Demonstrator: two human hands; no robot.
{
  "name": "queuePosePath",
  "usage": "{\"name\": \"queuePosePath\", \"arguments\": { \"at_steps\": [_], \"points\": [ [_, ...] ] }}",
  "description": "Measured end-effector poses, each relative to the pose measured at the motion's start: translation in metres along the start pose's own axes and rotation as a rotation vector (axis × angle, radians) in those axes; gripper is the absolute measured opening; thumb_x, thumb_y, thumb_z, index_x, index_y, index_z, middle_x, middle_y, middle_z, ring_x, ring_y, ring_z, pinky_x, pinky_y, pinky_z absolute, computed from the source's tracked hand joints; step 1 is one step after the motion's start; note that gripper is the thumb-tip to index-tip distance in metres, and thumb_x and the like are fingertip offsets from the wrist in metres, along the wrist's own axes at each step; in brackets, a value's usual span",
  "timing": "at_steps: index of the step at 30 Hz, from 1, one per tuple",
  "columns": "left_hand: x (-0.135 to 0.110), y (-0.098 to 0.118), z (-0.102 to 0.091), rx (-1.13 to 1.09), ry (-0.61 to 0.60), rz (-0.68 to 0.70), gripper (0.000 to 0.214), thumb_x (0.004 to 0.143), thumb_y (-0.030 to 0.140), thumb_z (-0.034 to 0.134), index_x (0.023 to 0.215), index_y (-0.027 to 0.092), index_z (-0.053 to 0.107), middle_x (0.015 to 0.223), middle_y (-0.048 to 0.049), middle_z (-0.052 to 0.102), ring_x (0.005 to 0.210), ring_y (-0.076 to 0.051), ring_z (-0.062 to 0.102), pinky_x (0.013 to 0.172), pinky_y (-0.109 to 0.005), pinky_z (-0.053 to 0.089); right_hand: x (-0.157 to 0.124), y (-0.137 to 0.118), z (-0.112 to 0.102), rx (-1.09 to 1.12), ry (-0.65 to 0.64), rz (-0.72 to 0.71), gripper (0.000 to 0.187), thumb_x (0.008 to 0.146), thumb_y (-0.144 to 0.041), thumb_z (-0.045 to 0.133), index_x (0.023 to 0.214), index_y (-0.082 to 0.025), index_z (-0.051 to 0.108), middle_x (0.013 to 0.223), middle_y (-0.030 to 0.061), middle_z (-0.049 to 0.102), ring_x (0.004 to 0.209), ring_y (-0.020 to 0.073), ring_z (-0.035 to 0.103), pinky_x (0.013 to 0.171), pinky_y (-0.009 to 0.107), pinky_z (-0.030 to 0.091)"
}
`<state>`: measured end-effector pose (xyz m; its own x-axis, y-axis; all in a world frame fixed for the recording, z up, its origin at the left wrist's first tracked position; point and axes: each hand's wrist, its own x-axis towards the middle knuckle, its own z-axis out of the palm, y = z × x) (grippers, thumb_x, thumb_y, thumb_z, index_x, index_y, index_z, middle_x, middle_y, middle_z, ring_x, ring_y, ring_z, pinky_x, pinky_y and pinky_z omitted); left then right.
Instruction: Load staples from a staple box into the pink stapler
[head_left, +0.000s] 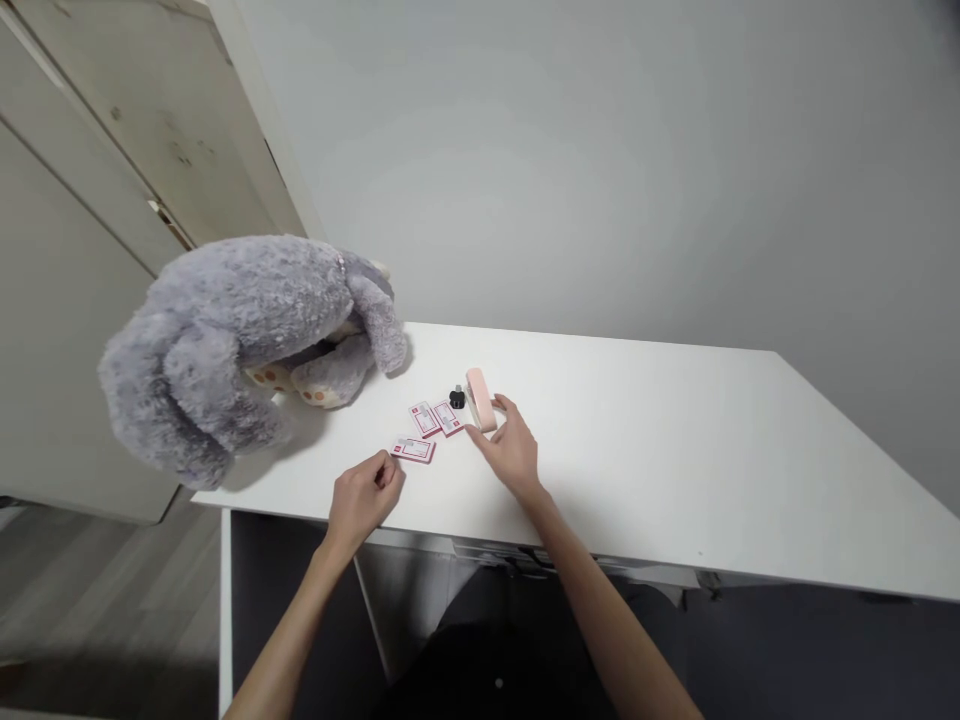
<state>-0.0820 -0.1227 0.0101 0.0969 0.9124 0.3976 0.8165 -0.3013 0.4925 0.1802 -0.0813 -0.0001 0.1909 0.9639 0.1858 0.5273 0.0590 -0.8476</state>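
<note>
My right hand [511, 448] rests on the white table [675, 450] with thumb and fingers curled round the near end of a pale pink stapler [480, 397]. A small black object [457, 397] lies just left of the stapler. Three small red-and-white boxes sit close by: two side by side [425, 419] [448, 417] and one nearer [412, 449]. My left hand [365, 492] lies near the front edge with fingers curled, its fingertips just short of the nearest box; nothing shows in it.
A large grey plush toy [240, 340] lies on the table's left end, overhanging the edge. A pale wardrobe [82, 200] stands at the left. A plain wall rises behind the table. Wooden floor shows at the lower left.
</note>
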Motion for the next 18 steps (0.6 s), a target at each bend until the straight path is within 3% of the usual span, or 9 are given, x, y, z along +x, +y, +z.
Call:
{"name": "queuePosePath", "arguments": {
  "at_steps": [6,12,15,18],
  "points": [
    [-0.001,-0.001,0.0,0.014,-0.009,0.002,0.028,0.088,0.021,0.054,0.067,0.022,0.037,0.058,0.0075,0.038,0.054,-0.01,0.036,0.061,-0.025,0.031,0.001,0.003,0.0,-0.061,0.086,0.036,0.046,0.096,-0.042,0.065,0.14,-0.029,0.061,0.129,0.0076,0.079,0.079,0.0245,0.074,0.082,0.04,0.057],
    [0.0,0.006,-0.003,-0.011,0.042,-0.037,0.023,0.094,0.03,0.058,0.075,0.024,0.046,0.066,0.0057,0.048,0.058,-0.013,0.044,0.063,-0.027,0.037,-0.04,0.017,-0.039,-0.091,0.19,0.111,0.051,0.093,-0.046,0.066,0.139,-0.025,0.065,0.125,0.0104,0.08,0.074,0.0245,0.072,0.074,0.038,0.056],
    [0.003,0.012,-0.002,0.003,0.125,0.036,0.019,0.095,0.042,0.063,0.095,0.023,0.06,0.096,-0.0048,0.062,0.085,-0.021,0.061,0.081,-0.034,0.05,-0.061,0.028,-0.064,-0.057,0.222,0.108,0.058,0.09,-0.054,0.069,0.139,-0.022,0.064,0.117,0.0121,0.08,0.06,0.0206,0.065,0.066,0.036,0.054],
    [0.006,0.017,0.007,0.094,0.174,0.069,0.053,0.088,0.056,0.073,0.123,0.018,0.062,0.13,-0.0195,0.057,0.125,-0.038,0.057,0.108,-0.053,0.047,-0.075,0.039,-0.088,-0.017,0.16,0.114,0.067,0.087,-0.06,0.074,0.14,-0.021,0.063,0.111,0.0101,0.08,0.052,0.0163,0.059,0.062,0.034,0.053]
  ]
}}
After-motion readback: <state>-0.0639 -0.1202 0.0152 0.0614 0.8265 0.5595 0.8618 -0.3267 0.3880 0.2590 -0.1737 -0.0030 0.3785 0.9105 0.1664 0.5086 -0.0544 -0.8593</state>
